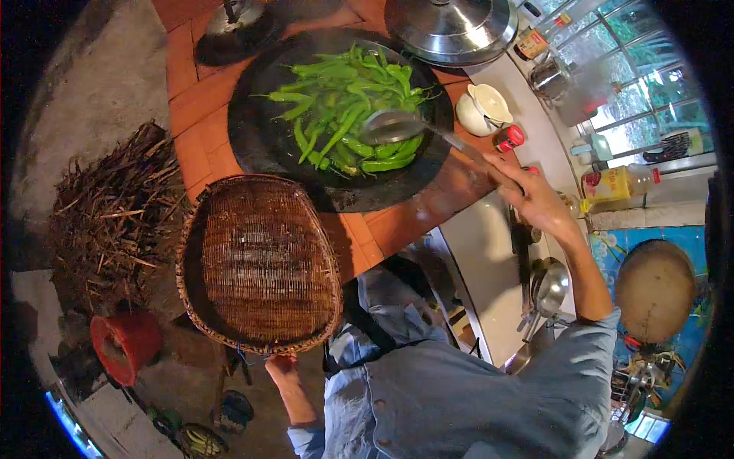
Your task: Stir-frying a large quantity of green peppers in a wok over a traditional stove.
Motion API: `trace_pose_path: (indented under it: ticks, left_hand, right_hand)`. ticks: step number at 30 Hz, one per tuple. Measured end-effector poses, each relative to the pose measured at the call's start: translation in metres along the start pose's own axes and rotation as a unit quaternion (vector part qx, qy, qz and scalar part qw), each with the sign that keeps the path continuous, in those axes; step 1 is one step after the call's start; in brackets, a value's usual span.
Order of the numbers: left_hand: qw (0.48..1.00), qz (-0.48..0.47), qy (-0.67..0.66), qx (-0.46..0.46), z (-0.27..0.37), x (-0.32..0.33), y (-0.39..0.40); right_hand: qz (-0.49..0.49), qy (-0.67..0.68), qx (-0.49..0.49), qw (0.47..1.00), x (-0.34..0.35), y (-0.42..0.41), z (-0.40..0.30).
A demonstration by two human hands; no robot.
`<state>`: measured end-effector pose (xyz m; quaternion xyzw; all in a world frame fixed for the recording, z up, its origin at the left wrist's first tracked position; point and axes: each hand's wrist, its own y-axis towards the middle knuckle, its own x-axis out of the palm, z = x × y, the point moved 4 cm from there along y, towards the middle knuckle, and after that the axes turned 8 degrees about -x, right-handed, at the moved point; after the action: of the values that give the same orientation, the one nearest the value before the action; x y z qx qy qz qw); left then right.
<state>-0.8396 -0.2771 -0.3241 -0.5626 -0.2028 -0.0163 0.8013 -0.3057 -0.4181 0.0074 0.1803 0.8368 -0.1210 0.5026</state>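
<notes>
Long green chili peppers [350, 109] are heaped in a large black wok [264, 137] set into a brick stove. My right hand [536, 198] grips the handle of a metal ladle [393, 126], whose bowl rests among the peppers on their right side. My left hand [284, 370] holds a woven wicker basket [269, 258] by its near rim, with its fingers mostly hidden beneath. The basket's inside faces up and holds nothing visible; its far rim reaches the near left edge of the stove.
The stove top is orange tile [195, 115]. Beyond the wok sits a large metal lid [453, 28]. A cream-coloured pot [484, 112] and a red-capped jar [508, 138] stand at the right. Brushwood [120, 212] and a red bucket [126, 344] lie on the floor at left.
</notes>
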Motion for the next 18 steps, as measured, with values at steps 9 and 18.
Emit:
trace_pose_path:
  ticks: [9,18]
  left_hand:
    - [0.998,0.016,-0.059,0.009,0.018,0.034,0.0]
    - [0.995,0.039,-0.089,-0.031,0.003,-0.027,0.02]
  right_hand:
    - [-0.103,-0.16,0.065,0.98,0.088,0.018,0.067]
    - [-0.097,-0.157,0.102,0.978,0.151,0.078,0.075]
